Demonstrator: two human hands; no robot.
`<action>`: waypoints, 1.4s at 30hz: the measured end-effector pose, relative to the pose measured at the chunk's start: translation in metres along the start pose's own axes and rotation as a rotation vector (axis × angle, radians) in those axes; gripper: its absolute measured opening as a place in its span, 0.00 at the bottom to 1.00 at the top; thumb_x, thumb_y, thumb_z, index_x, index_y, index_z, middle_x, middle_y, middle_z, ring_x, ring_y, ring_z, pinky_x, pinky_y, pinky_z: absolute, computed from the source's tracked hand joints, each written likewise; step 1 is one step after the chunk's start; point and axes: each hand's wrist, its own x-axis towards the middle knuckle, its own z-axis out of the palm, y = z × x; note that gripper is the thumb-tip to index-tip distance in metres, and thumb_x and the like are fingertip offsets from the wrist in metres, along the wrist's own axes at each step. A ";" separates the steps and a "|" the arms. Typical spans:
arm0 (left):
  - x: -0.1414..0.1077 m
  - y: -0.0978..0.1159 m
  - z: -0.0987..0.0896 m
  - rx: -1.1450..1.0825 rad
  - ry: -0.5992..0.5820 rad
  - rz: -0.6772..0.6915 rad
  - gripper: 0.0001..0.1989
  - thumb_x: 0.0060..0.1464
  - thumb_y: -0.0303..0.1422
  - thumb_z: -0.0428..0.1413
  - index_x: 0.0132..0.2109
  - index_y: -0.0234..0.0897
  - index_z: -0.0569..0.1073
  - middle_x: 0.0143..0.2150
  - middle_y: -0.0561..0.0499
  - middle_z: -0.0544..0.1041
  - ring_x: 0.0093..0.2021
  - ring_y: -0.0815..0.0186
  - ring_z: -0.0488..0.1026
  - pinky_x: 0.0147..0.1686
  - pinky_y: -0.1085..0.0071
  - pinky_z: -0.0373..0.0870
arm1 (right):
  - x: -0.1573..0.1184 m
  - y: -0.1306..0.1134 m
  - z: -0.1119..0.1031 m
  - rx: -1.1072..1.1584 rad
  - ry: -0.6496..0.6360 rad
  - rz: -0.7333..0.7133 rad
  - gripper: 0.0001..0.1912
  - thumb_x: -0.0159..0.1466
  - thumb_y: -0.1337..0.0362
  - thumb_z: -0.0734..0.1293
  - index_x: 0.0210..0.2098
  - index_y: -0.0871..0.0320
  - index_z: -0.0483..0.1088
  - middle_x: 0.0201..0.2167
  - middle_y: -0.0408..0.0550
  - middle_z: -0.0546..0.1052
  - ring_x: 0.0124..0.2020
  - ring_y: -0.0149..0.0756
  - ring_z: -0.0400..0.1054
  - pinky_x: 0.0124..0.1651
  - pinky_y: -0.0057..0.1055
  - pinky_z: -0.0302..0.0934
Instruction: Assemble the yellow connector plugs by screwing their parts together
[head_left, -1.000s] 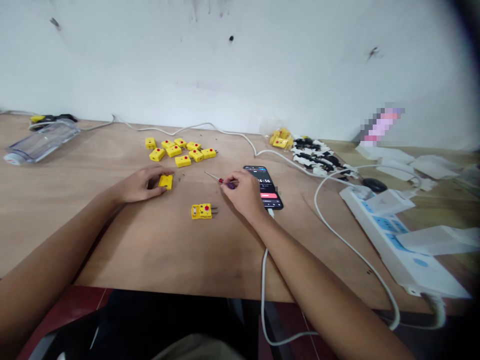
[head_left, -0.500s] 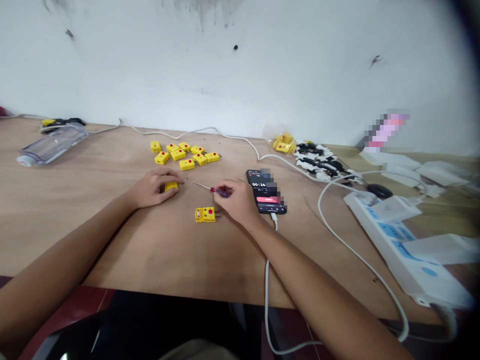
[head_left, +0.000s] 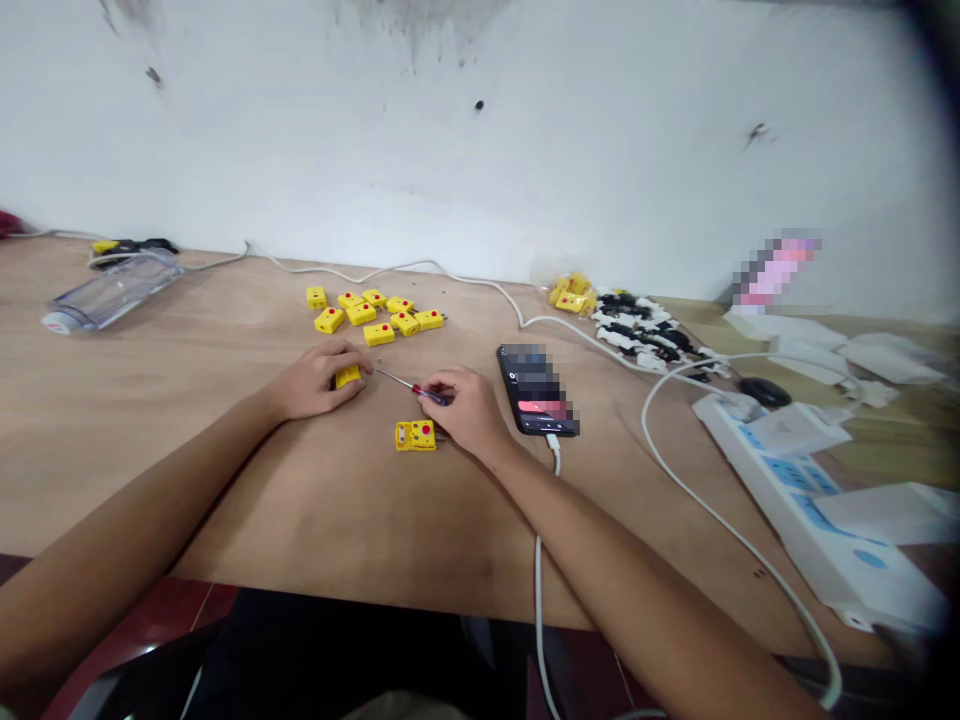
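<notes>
Yellow thermocouple connector [head_left: 346, 376] held on plywood surface [head_left: 300, 520] under left hand [head_left: 315, 382], fingers curled over it; right hand [head_left: 459, 410] fingers pinching small screwdriver [head_left: 429, 394], tip just beside left hand; second connector [head_left: 415, 435] lying near right hand.

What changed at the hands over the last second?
The right hand moved left, bringing the screwdriver tip close to the yellow connector. The left hand moved right, its fingers closing over that connector. The other yellow connectors and the phone stayed put.
</notes>
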 end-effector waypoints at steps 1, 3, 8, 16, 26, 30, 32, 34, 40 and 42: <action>0.000 0.000 0.000 -0.001 -0.004 -0.008 0.17 0.64 0.41 0.48 0.48 0.36 0.75 0.48 0.43 0.74 0.51 0.54 0.71 0.54 0.57 0.67 | 0.000 -0.001 0.000 0.000 -0.003 -0.002 0.06 0.55 0.74 0.69 0.29 0.58 0.77 0.30 0.46 0.79 0.31 0.33 0.71 0.36 0.29 0.66; -0.001 0.000 0.000 0.002 -0.013 -0.023 0.17 0.64 0.41 0.48 0.48 0.37 0.75 0.48 0.43 0.73 0.50 0.54 0.71 0.54 0.57 0.68 | 0.000 -0.002 0.000 0.002 -0.009 -0.002 0.06 0.55 0.74 0.70 0.29 0.58 0.76 0.30 0.46 0.79 0.31 0.33 0.71 0.36 0.29 0.66; -0.003 0.000 -0.002 -0.004 -0.020 -0.042 0.17 0.63 0.42 0.48 0.47 0.37 0.75 0.47 0.43 0.73 0.49 0.55 0.71 0.52 0.58 0.68 | 0.001 -0.003 0.000 -0.010 -0.008 0.001 0.05 0.56 0.73 0.69 0.29 0.58 0.76 0.30 0.46 0.79 0.32 0.33 0.72 0.37 0.30 0.66; -0.004 0.001 -0.004 -0.067 0.006 -0.113 0.17 0.63 0.46 0.49 0.46 0.38 0.73 0.46 0.45 0.75 0.47 0.57 0.72 0.49 0.62 0.69 | 0.001 -0.002 0.000 0.011 -0.006 0.018 0.05 0.55 0.73 0.69 0.29 0.58 0.76 0.30 0.47 0.80 0.32 0.34 0.73 0.37 0.31 0.67; -0.005 0.002 -0.003 -0.114 0.110 -0.189 0.18 0.61 0.47 0.53 0.47 0.37 0.73 0.48 0.44 0.78 0.48 0.56 0.74 0.50 0.60 0.70 | 0.001 0.000 -0.006 0.110 0.113 0.084 0.03 0.54 0.70 0.70 0.30 0.58 0.76 0.30 0.46 0.80 0.31 0.34 0.73 0.37 0.31 0.68; -0.004 0.009 -0.003 -0.143 0.178 -0.197 0.15 0.61 0.45 0.53 0.45 0.38 0.74 0.47 0.45 0.79 0.48 0.56 0.75 0.53 0.57 0.70 | 0.000 0.000 -0.010 0.140 0.163 0.079 0.03 0.54 0.68 0.70 0.30 0.57 0.76 0.32 0.46 0.80 0.33 0.35 0.75 0.39 0.32 0.70; -0.002 0.014 -0.001 -0.156 0.217 -0.206 0.15 0.61 0.43 0.53 0.45 0.38 0.74 0.48 0.44 0.79 0.49 0.56 0.76 0.54 0.56 0.70 | -0.001 -0.002 -0.012 0.131 0.166 0.058 0.03 0.55 0.68 0.70 0.31 0.57 0.76 0.32 0.47 0.80 0.34 0.35 0.75 0.40 0.33 0.70; 0.000 0.019 0.001 -0.166 0.248 -0.212 0.15 0.61 0.43 0.54 0.47 0.38 0.75 0.49 0.45 0.79 0.50 0.55 0.75 0.55 0.56 0.69 | -0.002 -0.004 -0.014 0.121 0.166 0.034 0.03 0.55 0.68 0.70 0.31 0.57 0.76 0.32 0.46 0.80 0.33 0.35 0.75 0.39 0.33 0.70; 0.004 0.023 0.006 -0.206 0.259 -0.180 0.14 0.62 0.42 0.54 0.46 0.39 0.77 0.47 0.46 0.81 0.49 0.56 0.76 0.54 0.56 0.71 | -0.004 -0.009 -0.015 0.134 0.166 -0.007 0.02 0.56 0.68 0.69 0.30 0.56 0.75 0.31 0.45 0.79 0.33 0.34 0.74 0.38 0.32 0.70; 0.004 0.022 0.006 -0.219 0.260 -0.160 0.14 0.62 0.42 0.54 0.45 0.39 0.78 0.46 0.46 0.81 0.48 0.57 0.77 0.53 0.57 0.72 | -0.005 -0.009 -0.014 0.144 0.162 -0.013 0.02 0.56 0.68 0.69 0.30 0.57 0.75 0.31 0.46 0.79 0.33 0.34 0.74 0.38 0.32 0.70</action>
